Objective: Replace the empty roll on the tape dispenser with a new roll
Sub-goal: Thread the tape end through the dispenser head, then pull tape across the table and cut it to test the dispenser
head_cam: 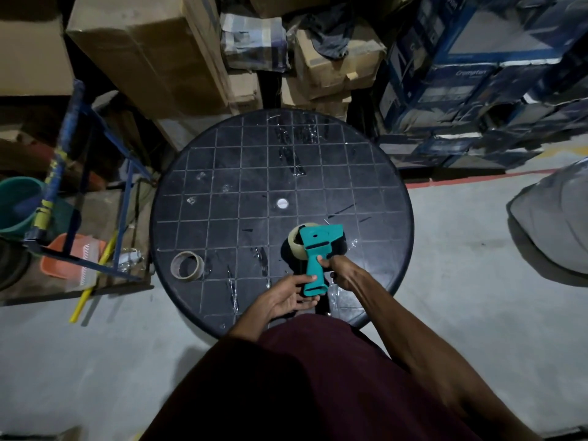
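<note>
One teal tape dispenser (318,254) is being held over the near part of a round black tabletop (222,173), and both hands are on it. The left hand (288,297) is cupping the butt of the handle, fingers curled under it and the thumb lying across its top. The right hand (342,270) is gripping higher up, at the neck of the handle just below the dispenser's head, fingers closed around it.

Two rolls are showing. One pale, clear-looking roll of tape (294,241) is sitting at the dispenser's head, mostly covered by the teal side plate; whether it is fully seated on the spindle is hard to tell in this dim light. One bare cardboard core (186,265) is lying flat on the tabletop's near-left edge, well apart from the dispenser and from both hands.

Several crinkled scraps of clear tape are sticking to the tabletop's gridded surface, and one small white disc (282,203) is marking its centre. A crumpled piece of clear film (345,297) is lying just under the right wrist.
</note>
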